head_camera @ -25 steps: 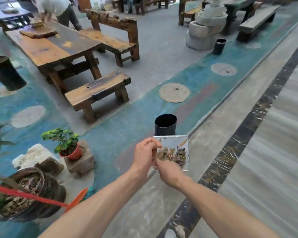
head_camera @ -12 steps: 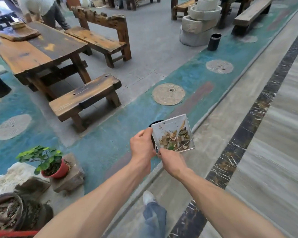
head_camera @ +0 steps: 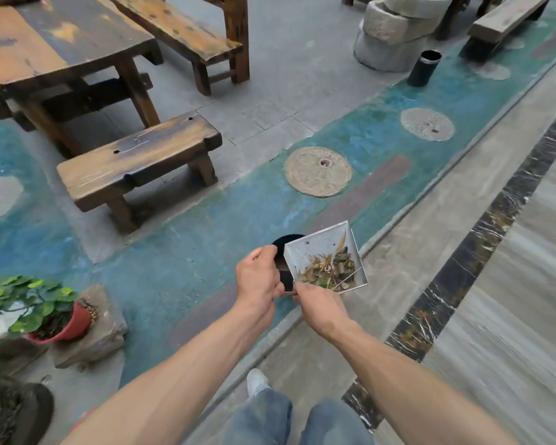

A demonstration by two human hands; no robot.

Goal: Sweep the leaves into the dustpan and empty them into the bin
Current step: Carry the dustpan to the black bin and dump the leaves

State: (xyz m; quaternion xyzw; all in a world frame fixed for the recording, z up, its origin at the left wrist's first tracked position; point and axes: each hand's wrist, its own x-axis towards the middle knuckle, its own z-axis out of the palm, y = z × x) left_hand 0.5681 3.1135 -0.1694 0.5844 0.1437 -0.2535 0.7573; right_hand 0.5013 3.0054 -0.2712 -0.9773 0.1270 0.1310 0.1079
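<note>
A square metal dustpan (head_camera: 316, 248) holds a heap of dry leaves (head_camera: 329, 271) in its near corner. It hangs in the air directly over a black round bin (head_camera: 282, 244), which it mostly hides. My right hand (head_camera: 318, 308) grips the dustpan's near edge from below. My left hand (head_camera: 259, 279) is closed at the pan's left side by the handle; its exact grip is hidden. The pan tilts a little toward me, and the leaves stay inside it.
A low wooden bench (head_camera: 135, 162) and a long table (head_camera: 45, 49) stand to the left. A red potted plant (head_camera: 45, 313) sits on a stone at the lower left. A second black bin (head_camera: 424, 67) and stone planters (head_camera: 395, 30) are far right. My shoe (head_camera: 257, 382) is below.
I have stepped forward, so the black bin now lies under the dustpan instead of beyond it. The pan has turned with its corner pointing away. Both hands kept their hold.
</note>
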